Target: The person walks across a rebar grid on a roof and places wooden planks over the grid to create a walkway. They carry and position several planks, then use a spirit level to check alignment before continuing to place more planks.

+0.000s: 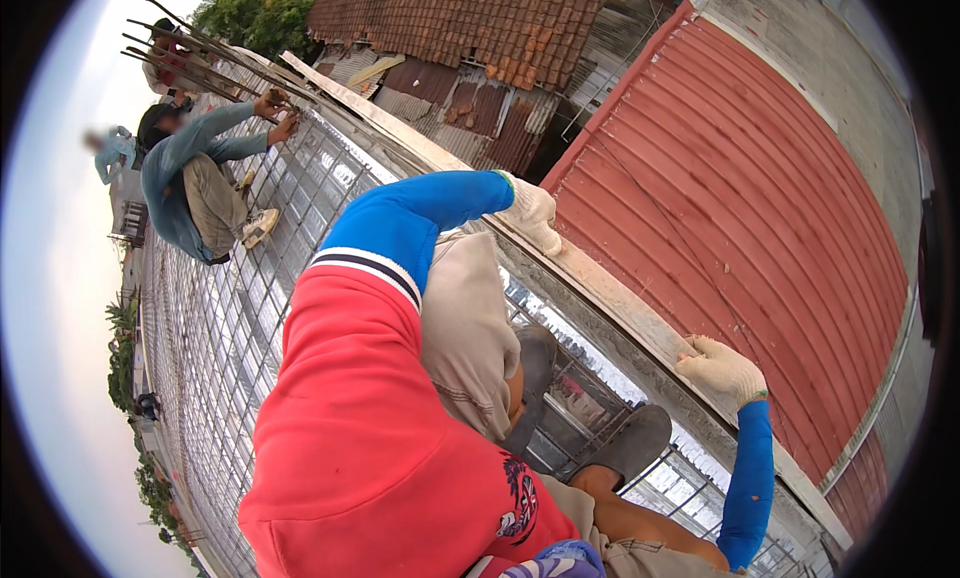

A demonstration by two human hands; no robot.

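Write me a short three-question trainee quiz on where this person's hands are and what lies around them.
1. True or false: both gloved hands, the left hand and the right hand, rest on the long wooden plank.
2. Multiple choice: what lies directly beyond the plank? A) a pond B) a red corrugated roof C) a parked lorry
3. Fill in: the co-worker crouches on a grid of steel ____.

Key: 1 true. 2 B. 3 mesh; the bars form squares under that person and under the sandals.
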